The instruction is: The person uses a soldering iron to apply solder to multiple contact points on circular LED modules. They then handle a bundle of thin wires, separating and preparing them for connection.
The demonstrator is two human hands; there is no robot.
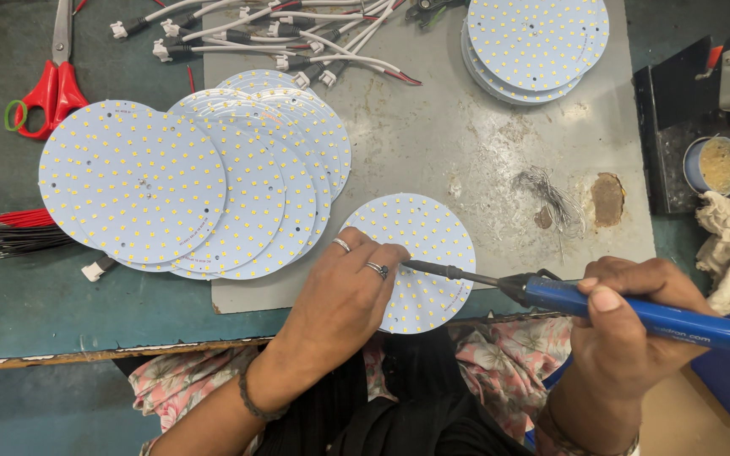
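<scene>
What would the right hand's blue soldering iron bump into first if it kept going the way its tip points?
Probably the left hand. The soldering iron in the right hand points left, its tip right by those fingers, over the round LED board. Depth is hard to judge.

Worn teal-green workbench (35,308) with chipped front edge, under even, bright light.

Covered in the middle by a scratched grey rectangular metal sheet (466,135), stained, with a rusty brown patch (608,199) near its right side. Edged at the front by a strip of bare pale wood showing through flaked paint. Bounded at the right by a black stand (678,110). Below the bench, at lower left, a dull blue-grey floor (44,414), slightly blurred. No walls or windows in view.
</scene>
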